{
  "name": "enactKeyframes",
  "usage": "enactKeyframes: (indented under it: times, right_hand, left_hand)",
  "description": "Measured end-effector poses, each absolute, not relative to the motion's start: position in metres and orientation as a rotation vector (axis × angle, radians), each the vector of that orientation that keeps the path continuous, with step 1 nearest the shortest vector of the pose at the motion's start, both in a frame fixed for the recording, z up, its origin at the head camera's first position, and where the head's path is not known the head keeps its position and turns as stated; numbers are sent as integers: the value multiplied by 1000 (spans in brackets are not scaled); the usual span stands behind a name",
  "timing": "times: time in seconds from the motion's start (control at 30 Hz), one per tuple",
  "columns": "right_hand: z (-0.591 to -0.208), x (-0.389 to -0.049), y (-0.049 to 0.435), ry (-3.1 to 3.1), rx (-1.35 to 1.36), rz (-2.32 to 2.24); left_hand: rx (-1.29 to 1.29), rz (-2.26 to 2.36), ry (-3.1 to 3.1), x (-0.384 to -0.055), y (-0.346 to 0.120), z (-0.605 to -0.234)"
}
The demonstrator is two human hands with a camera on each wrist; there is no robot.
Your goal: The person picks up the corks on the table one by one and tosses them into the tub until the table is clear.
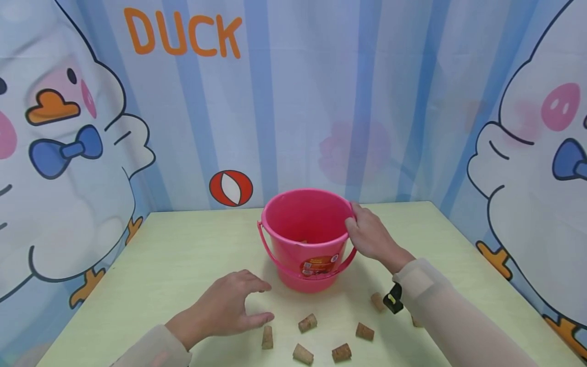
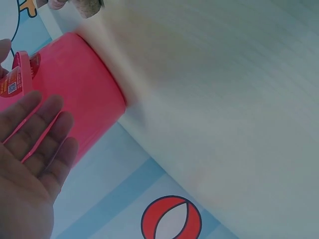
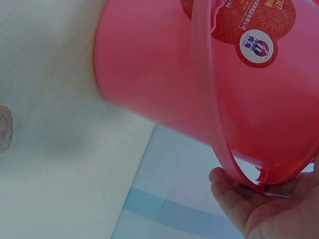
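A pink plastic bucket (image 1: pixel 286 252) stands upright on the table, its handle (image 1: pixel 268 250) hanging down over the front and a red label on its side. At the right side of its rim, my right hand (image 1: pixel 373 237) grips the bucket beside the handle's joint, fingers curled at the rim. My left hand (image 1: pixel 224 306) hovers at the bucket's lower left, thumb and fingers apart, with nothing held. In the left wrist view its straight fingers overlap the bucket wall. Just beyond the left thumb is an upright-looking cork (image 1: pixel 267 337). A little brown shows inside the bucket.
Several corks lie in front of the bucket, among them one cork (image 1: pixel 308 322) in the middle and another cork (image 1: pixel 365 331) to the right. One cork (image 1: pixel 378 302) lies near the right wrist. A duck-print curtain (image 1: pixel 302 102) hangs behind the pale table (image 1: pixel 192 244).
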State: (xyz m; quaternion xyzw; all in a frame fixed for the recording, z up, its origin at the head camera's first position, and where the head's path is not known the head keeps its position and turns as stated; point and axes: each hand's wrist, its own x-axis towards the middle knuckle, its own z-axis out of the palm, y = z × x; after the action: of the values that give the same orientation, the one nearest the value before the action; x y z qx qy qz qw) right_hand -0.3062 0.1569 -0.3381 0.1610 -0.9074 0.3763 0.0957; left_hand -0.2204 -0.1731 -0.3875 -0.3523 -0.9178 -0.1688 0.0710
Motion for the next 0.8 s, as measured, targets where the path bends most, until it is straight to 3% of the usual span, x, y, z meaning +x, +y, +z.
enactKeyframes:
  times: [0.8]
  right_hand:
    - [-338, -307, 157, -2696, 469, 1122]
  left_hand:
    - [-1083, -413, -2898, -217, -172, -396]
